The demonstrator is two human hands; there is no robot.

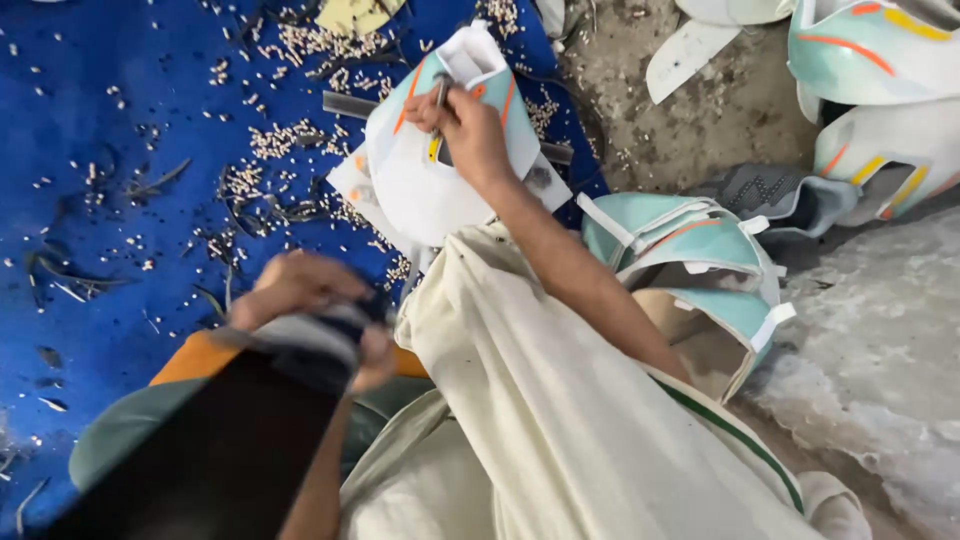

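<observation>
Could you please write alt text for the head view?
The right hand presses a thin tool onto a white and teal shoe upper on a blue mat strewn with punchings. The blurred left hand grips a dark object; more uppers lie right.

Right hand (468,128): arm bare to the elbow, stretched forward and up across the body, wrist bent slightly, fingers and thumb pinched shut at the fingertips, knuckles facing the camera.
Left hand (300,290): drawn in low near the lap, forearm bare, fingers curled in a closed grip; outline motion-blurred, finer pose unclear.
</observation>
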